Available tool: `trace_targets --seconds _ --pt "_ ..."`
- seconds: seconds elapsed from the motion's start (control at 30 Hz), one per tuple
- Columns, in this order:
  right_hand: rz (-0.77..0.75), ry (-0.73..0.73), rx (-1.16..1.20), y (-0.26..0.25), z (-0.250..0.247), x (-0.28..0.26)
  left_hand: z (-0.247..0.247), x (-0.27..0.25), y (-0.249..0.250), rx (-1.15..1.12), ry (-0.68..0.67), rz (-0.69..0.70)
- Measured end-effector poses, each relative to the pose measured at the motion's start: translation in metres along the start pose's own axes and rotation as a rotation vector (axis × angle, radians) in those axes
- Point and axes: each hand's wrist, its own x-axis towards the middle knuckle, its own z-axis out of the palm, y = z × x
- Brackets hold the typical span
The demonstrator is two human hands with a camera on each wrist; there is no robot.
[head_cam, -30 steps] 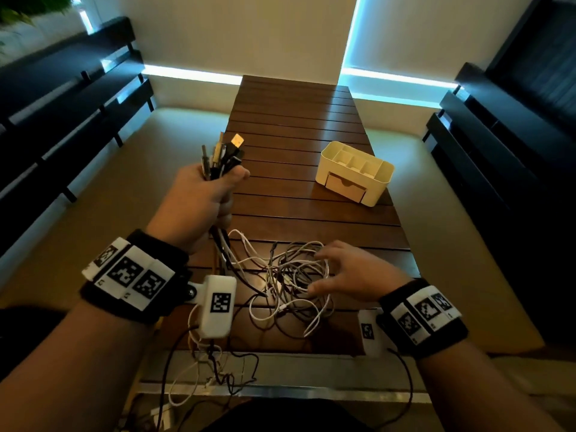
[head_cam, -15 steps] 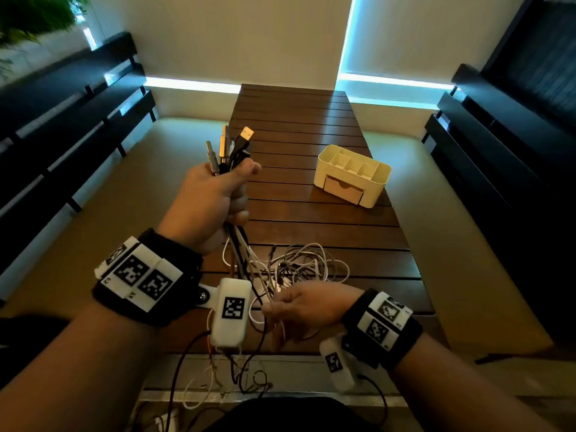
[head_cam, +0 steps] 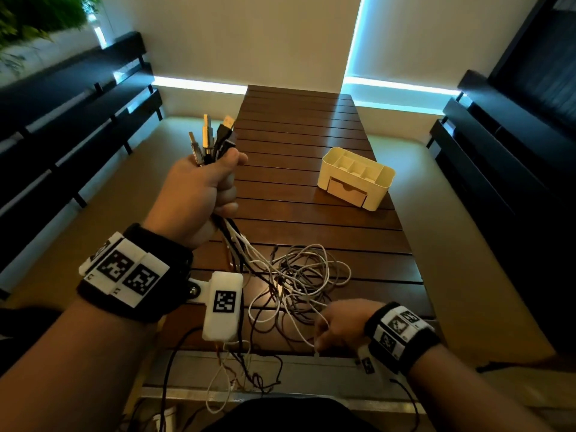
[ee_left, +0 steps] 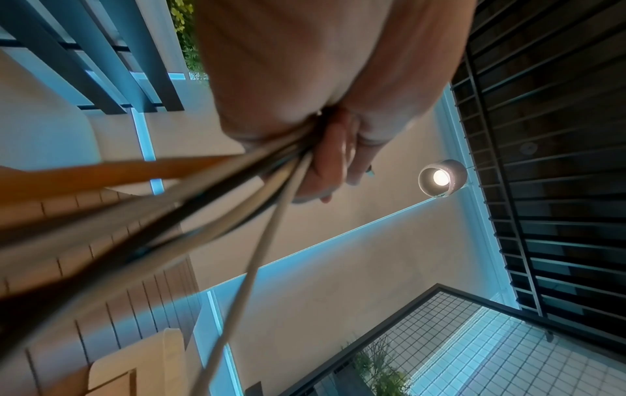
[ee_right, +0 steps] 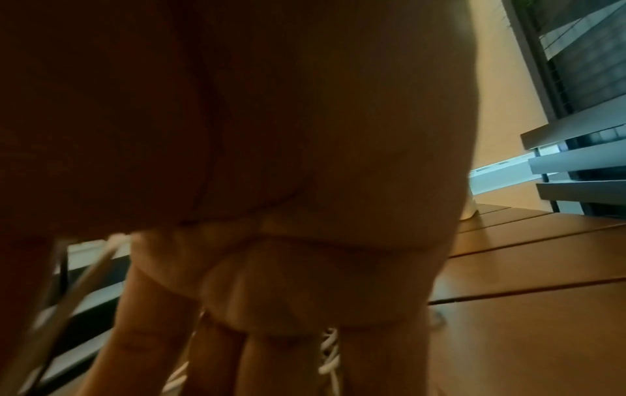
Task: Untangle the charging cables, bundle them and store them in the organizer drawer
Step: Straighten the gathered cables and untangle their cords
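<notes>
My left hand [head_cam: 202, 194] is raised above the table's left side and grips a bunch of cable plugs [head_cam: 215, 138] that stick up out of the fist. From it the black and white cables [head_cam: 299, 275] hang down into a tangled pile on the wooden table [head_cam: 296, 126]. In the left wrist view the cables [ee_left: 237, 193] run out from between the curled fingers [ee_left: 332, 160]. My right hand [head_cam: 339, 328] is low at the table's near edge and pinches a white cable pulled out of the pile. The cream organizer [head_cam: 358, 177] stands at the right, its drawer [head_cam: 346, 190] closed.
Dark slatted benches [head_cam: 78, 113] flank the table on the left and the right [head_cam: 498, 145]. Thin wires [head_cam: 237, 375] from my wrist cameras dangle over the table's near edge. The far half of the table lies behind the organizer.
My left hand has risen with the plugs, drawing the cables taut. My right hand left the pile, came back toward me and to the right, and took hold of a white cable.
</notes>
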Motion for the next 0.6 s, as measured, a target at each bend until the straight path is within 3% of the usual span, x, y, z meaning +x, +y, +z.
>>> trace_targets --seconds 0.13,0.23,0.3,0.43,0.6 --pt "-0.118 0.045 0.318 -0.001 -0.004 -0.009 0.004 -0.002 -0.011 0.011 -0.001 -0.035" --pt "-0.212 0.265 0.448 -0.001 -0.015 -0.008 0.010 -0.001 -0.015 0.005 -0.014 -0.052" --pt "-0.184 0.361 0.448 0.005 -0.017 0.000 0.011 -0.001 -0.015 0.001 -0.014 -0.053" --pt "0.001 0.301 0.303 0.016 -0.001 0.020 0.008 0.000 -0.015 0.005 -0.011 -0.046" --pt "0.021 0.270 0.299 0.023 0.008 0.026 0.002 0.002 -0.017 0.015 0.013 -0.053"
